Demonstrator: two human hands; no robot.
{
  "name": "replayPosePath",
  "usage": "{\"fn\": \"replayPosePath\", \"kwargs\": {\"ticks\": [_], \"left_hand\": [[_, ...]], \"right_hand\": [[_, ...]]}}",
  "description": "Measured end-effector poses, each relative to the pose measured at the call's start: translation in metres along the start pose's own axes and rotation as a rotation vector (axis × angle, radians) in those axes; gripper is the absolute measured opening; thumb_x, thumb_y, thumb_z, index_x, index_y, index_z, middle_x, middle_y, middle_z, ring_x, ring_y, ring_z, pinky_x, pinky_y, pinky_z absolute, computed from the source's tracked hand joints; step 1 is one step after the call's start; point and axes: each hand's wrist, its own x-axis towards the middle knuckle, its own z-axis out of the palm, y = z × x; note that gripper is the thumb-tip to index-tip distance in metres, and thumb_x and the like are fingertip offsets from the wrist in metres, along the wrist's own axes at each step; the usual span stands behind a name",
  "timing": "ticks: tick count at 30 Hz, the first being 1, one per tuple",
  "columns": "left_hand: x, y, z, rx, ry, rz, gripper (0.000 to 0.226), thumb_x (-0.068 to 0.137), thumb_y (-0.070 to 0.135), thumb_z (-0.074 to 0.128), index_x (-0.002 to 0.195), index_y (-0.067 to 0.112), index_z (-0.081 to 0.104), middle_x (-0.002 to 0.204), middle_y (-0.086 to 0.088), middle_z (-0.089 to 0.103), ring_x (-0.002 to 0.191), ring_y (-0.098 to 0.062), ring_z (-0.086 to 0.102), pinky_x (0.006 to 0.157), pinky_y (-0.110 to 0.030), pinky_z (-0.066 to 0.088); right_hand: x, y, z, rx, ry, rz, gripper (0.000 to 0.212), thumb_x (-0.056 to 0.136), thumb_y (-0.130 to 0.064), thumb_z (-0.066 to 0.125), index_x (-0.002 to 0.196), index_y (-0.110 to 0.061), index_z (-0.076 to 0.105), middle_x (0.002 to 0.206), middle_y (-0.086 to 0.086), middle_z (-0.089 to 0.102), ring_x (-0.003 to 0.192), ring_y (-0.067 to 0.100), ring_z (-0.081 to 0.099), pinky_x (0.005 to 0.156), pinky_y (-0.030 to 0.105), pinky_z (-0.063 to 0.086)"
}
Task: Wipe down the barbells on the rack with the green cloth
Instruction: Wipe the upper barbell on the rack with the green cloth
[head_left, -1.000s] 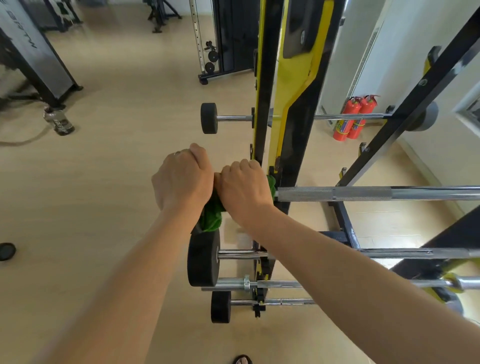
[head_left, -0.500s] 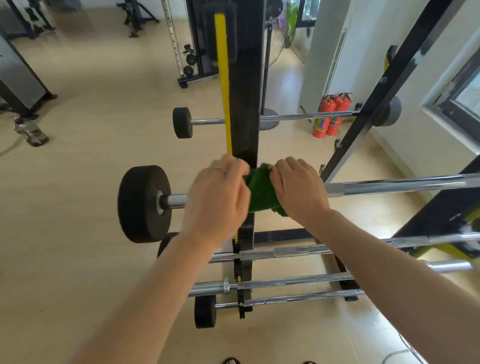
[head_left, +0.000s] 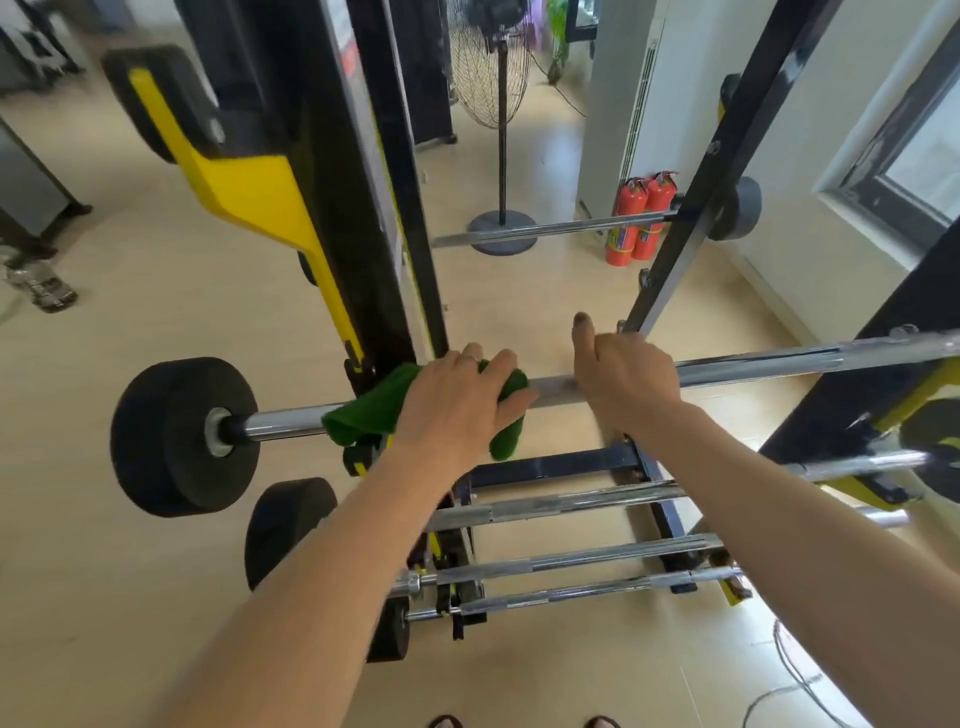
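So the left hand (head_left: 457, 402) has the green cloth (head_left: 371, 410) bunched over the top barbell (head_left: 753, 366), fingers curled down around cloth and bar together, right next to the black-and-yellow upright of the rack (head_left: 363, 249). The right hand (head_left: 626, 382) is just beside it on the bare steel, fingers wrapped over the bar and thumb sticking up, looks like it's steadying the thing. No cloth under that hand as far as I can see.

Progress-wise, I'd call this early-to-middle. The cloth sits near the left end of that bar, close to the black end weight (head_left: 182, 436), and the long chrome stretch running off to the right has no cloth on it, so I'd guess that part is waiting. Can't tell from the shine which bits are clean though, it's all a bit blurry.

Below there's a stack of lower bars (head_left: 571, 504) on the rack, at least three or four, and another bar higher up at the back (head_left: 545, 231) near the red fire extinguishers (head_left: 641, 218). None of those has a hand or cloth on it, so my read is there's plenty left: finish this bar end to end, then work through the rest.
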Motion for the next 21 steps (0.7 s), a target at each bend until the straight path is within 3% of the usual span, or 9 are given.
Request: {"fn": "replayPosePath", "kwargs": {"ticks": [3,7,12,16,19,21], "left_hand": [[-0.022,-0.027,-0.006,0.033,-0.072,0.038,0.055,0.095,0.064,0.025,0.132,0.025,0.033,0.113,-0.001,0.056,0.092,-0.018,0.059,0.079,-0.032,0.052],[-0.022,-0.026,-0.009,0.413,-0.144,0.107,0.07,0.096,0.06,0.037,0.146,0.013,0.022,0.131,-0.012,0.051,0.114,-0.027,0.057,0.094,-0.036,0.048],[0.006,0.003,-0.003,0.249,-0.103,0.095,0.06,0.091,0.064,0.043,0.12,0.012,0.042,0.103,-0.006,0.061,0.088,-0.022,0.063,0.072,-0.034,0.055],[0.038,0.057,0.003,0.058,-0.05,0.099,0.06,0.09,0.065,0.042,0.119,0.012,0.045,0.101,-0.003,0.06,0.082,-0.019,0.061,0.068,-0.028,0.051],[0.065,0.106,0.015,0.076,0.025,0.131,0.059,0.089,0.067,0.046,0.113,0.014,0.046,0.095,-0.003,0.06,0.076,-0.019,0.06,0.06,-0.027,0.042],[0.06,0.094,0.014,0.079,0.019,0.147,0.06,0.088,0.066,0.05,0.117,0.015,0.043,0.095,-0.002,0.062,0.074,-0.018,0.061,0.057,-0.025,0.044]], "right_hand": [[0.0,0.011,0.01,-0.121,-0.024,-0.051,0.063,0.102,-0.024,0.045,0.155,-0.011,0.014,0.1,0.006,0.066,0.076,0.03,0.057,0.061,0.037,0.044],[0.014,0.021,0.008,0.11,-0.009,-0.103,0.058,0.1,-0.014,0.048,0.15,-0.007,0.02,0.114,0.013,0.064,0.096,0.037,0.061,0.07,0.042,0.048],[0.014,0.073,0.005,0.179,0.148,-0.07,0.048,0.102,-0.009,0.041,0.148,-0.005,0.028,0.111,0.016,0.068,0.092,0.04,0.063,0.075,0.042,0.053],[0.011,0.091,0.014,0.011,-0.002,-0.042,0.048,0.102,-0.016,0.038,0.148,-0.013,0.023,0.107,0.012,0.067,0.085,0.034,0.059,0.069,0.041,0.047],[0.016,0.09,0.02,-0.031,-0.043,-0.059,0.044,0.102,-0.021,0.039,0.144,-0.016,0.024,0.079,0.003,0.053,0.073,0.03,0.05,0.065,0.039,0.044],[0.02,0.092,0.018,-0.032,-0.054,-0.072,0.045,0.101,-0.021,0.043,0.142,-0.014,0.025,0.073,0.001,0.044,0.072,0.029,0.05,0.064,0.04,0.045]]}}
